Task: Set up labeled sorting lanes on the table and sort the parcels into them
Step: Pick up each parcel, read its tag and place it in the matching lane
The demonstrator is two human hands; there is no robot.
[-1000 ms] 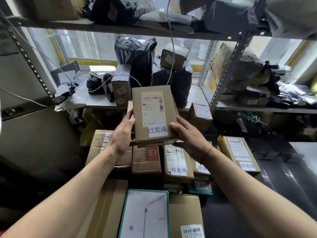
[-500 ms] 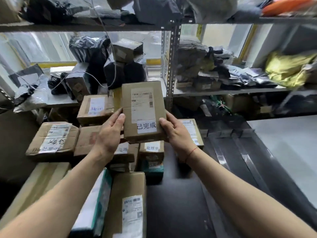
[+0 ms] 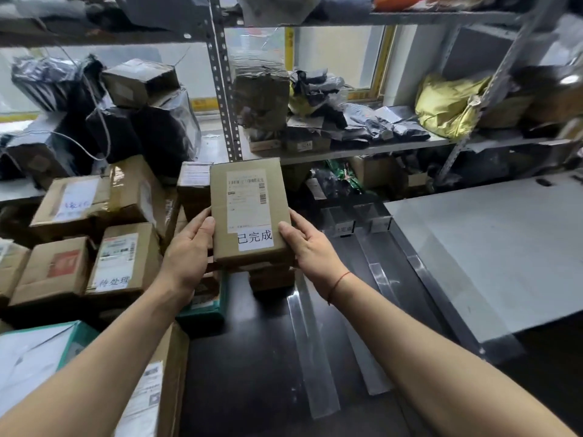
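A flat brown cardboard parcel [image 3: 249,212] with a shipping label and a white sticker reading 已完成 is held up in the middle of the head view. My left hand [image 3: 189,257] grips its left edge and my right hand [image 3: 310,250] grips its right edge. Below lies a dark table [image 3: 252,373] with clear tape strips [image 3: 310,354] marking lanes. Two small white lane labels [image 3: 344,229] sit at the far end of the lanes. Several labelled cardboard parcels [image 3: 124,260] are piled at the left, one marked 待处理.
Metal shelving [image 3: 222,80] behind holds black plastic bags, boxes and a yellow bag [image 3: 448,102]. A grey board [image 3: 492,247] lies on the right of the table. A green-edged white box [image 3: 34,351] and a long carton [image 3: 157,389] lie at near left.
The view has swung right along with the held parcel. The parcel pile now sits further left, and the taped lanes and grey board have come into view.
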